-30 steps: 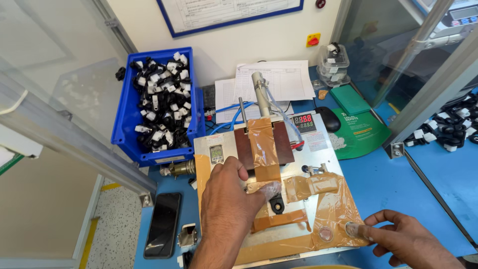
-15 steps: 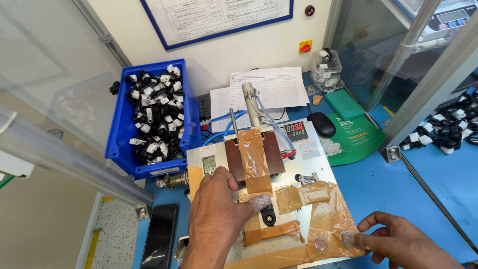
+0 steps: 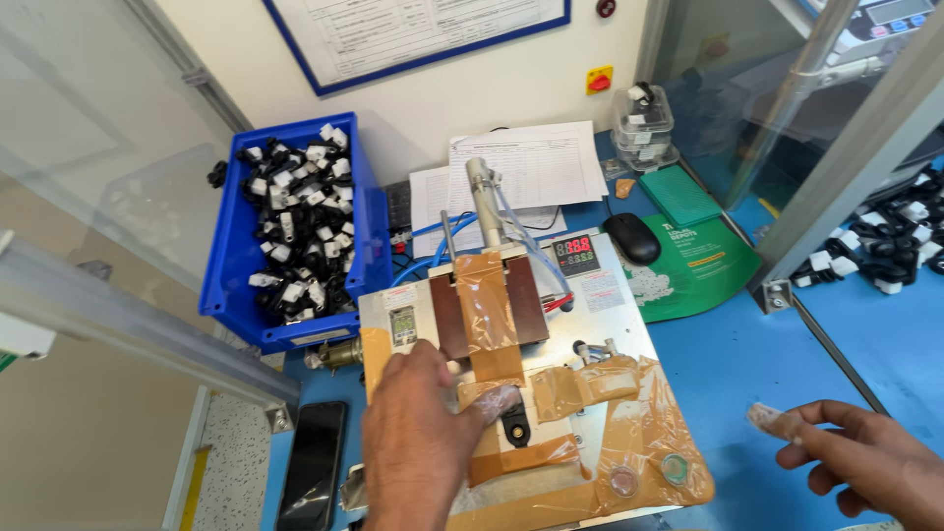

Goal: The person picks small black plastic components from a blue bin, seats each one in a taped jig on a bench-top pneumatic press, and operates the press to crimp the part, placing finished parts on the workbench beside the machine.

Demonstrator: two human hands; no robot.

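Head view: the left hand point(image 3: 418, 438) presses fingertips together on a small black part point(image 3: 513, 425) in the tape-covered metal fixture plate point(image 3: 629, 344), steadying it; the right hand point(image 3: 865, 462) pinches a clear plastic scrap point(image 3: 769, 421).

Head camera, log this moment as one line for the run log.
left hand: fingers on black part on taped metal fixture plate | right hand: off plate, over blue table | blue parts bin: behind-left
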